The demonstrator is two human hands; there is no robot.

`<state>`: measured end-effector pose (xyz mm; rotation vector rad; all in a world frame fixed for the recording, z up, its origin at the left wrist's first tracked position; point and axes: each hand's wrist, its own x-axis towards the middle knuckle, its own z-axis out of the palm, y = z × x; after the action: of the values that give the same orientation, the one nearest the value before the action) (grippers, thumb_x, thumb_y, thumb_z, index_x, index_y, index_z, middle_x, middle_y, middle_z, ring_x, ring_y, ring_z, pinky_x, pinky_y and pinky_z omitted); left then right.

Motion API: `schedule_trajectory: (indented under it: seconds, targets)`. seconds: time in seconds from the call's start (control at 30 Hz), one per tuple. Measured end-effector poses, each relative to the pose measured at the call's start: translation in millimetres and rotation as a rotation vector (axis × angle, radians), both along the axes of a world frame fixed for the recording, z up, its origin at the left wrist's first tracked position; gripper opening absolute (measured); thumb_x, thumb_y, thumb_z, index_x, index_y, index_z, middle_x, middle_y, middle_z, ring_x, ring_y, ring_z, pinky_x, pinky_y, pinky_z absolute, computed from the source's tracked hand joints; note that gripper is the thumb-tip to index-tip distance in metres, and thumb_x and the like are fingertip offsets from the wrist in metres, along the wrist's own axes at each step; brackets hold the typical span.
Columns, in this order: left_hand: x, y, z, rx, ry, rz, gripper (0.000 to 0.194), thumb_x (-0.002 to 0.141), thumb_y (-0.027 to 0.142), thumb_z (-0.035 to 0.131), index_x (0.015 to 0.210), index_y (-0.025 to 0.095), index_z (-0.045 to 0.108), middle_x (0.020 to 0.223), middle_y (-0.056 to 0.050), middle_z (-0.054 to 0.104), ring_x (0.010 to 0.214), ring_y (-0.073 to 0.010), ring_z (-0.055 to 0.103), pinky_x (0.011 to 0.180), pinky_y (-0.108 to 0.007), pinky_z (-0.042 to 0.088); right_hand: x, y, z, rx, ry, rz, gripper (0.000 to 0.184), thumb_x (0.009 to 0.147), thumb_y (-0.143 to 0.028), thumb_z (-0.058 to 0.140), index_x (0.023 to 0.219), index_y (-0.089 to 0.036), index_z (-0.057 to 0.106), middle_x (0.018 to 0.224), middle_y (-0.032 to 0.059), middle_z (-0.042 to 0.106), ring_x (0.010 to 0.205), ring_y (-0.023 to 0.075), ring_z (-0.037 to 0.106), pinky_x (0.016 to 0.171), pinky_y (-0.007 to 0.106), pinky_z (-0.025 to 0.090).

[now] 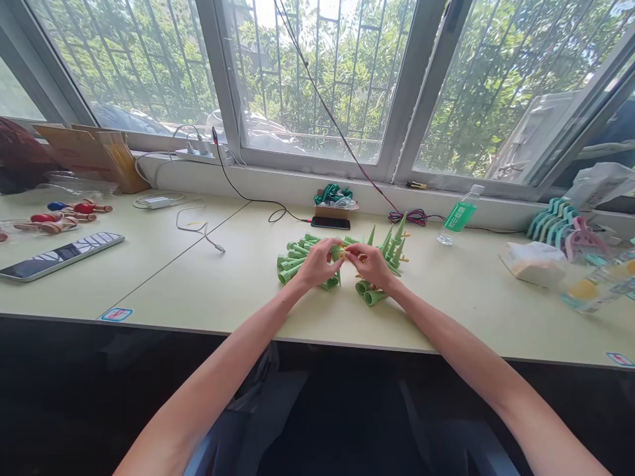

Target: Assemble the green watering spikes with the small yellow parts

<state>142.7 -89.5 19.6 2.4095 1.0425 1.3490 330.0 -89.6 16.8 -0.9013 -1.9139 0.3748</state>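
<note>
Over the front middle of the table, my left hand point(318, 263) is closed on a green cone point(338, 253), whose point shows below the fingers. My right hand point(371, 264) pinches a small yellowish piece point(344, 250) against the end of that cone; its exact shape is too small to make out. Beside and behind my left hand lies a pile of hollow green cones point(292, 258) on their sides. Several more green cones point(397, 241) stand upright or lean to the right, with small yellowish pegs among them. Two hollow cones point(373, 297) lie just under my right wrist.
A phone point(330, 223) lies before a small box point(335, 210) at the back. A water bottle point(459, 217) stands to the right, near a tissue pack point(533, 263) and hangers point(556, 221). A tablet-like device point(62, 256) and wooden toys point(67, 217) lie left. Cables point(201, 228) cross the table.
</note>
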Motion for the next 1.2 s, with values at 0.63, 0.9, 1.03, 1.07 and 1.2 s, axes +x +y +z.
schedule_trajectory:
  seconds: [0.63, 0.9, 1.03, 1.07, 1.2]
  targets:
    - [-0.4, -1.4, 1.0, -0.003, 0.023, -0.033, 0.027, 0.085, 0.025, 0.064, 0.11, 0.02, 0.059, 0.097, -0.004, 0.063, 0.061, -0.0108, 0.053, 0.063, -0.028, 0.048, 0.1, 0.1, -0.4, 0.017, -0.031, -0.001, 0.033, 0.094, -0.044, 0.052, 0.084, -0.017, 0.069, 0.078, 0.0063, 0.071, 0.063, 0.0152, 0.057, 0.058, 0.028, 0.046]
    - [-0.3, -1.8, 0.4, -0.015, 0.024, -0.039, 0.024, 0.086, 0.027, 0.062, 0.109, 0.02, 0.059, 0.097, -0.004, 0.063, 0.061, -0.0105, 0.052, 0.063, -0.028, 0.048, -0.3, -0.5, -1.3, -0.027, -0.033, 0.033, 0.03, 0.09, -0.044, 0.057, 0.09, -0.016, 0.068, 0.073, 0.0055, 0.068, 0.063, 0.0165, 0.059, 0.058, 0.028, 0.048]
    - [-0.4, -2.5, 0.6, -0.016, 0.022, -0.042, 0.024, 0.086, 0.027, 0.062, 0.109, 0.02, 0.059, 0.099, -0.004, 0.063, 0.06, -0.0105, 0.052, 0.063, -0.028, 0.048, -0.9, -0.9, -1.5, -0.04, -0.035, 0.04, 0.03, 0.091, -0.044, 0.055, 0.088, -0.017, 0.068, 0.071, 0.005, 0.067, 0.062, 0.0166, 0.058, 0.058, 0.028, 0.048]
    - [-0.4, -2.9, 0.9, -0.014, 0.023, -0.045, 0.024, 0.086, 0.026, 0.062, 0.109, 0.02, 0.059, 0.099, -0.005, 0.063, 0.06, -0.0105, 0.052, 0.063, -0.028, 0.048, -1.0, -1.0, -1.5, -0.04, -0.037, 0.04, 0.03, 0.091, -0.044, 0.055, 0.087, -0.017, 0.068, 0.071, 0.005, 0.066, 0.062, 0.0167, 0.057, 0.058, 0.029, 0.048]
    - [-0.4, -4.7, 2.6, -0.006, 0.035, -0.045, 0.024, 0.086, 0.024, 0.061, 0.109, 0.019, 0.059, 0.096, -0.004, 0.062, 0.06, -0.0107, 0.052, 0.063, -0.028, 0.048, -0.8, -0.7, -1.9, -0.029, -0.053, 0.032, 0.033, 0.093, -0.046, 0.052, 0.084, -0.019, 0.068, 0.071, 0.0052, 0.066, 0.061, 0.0172, 0.057, 0.057, 0.029, 0.047]
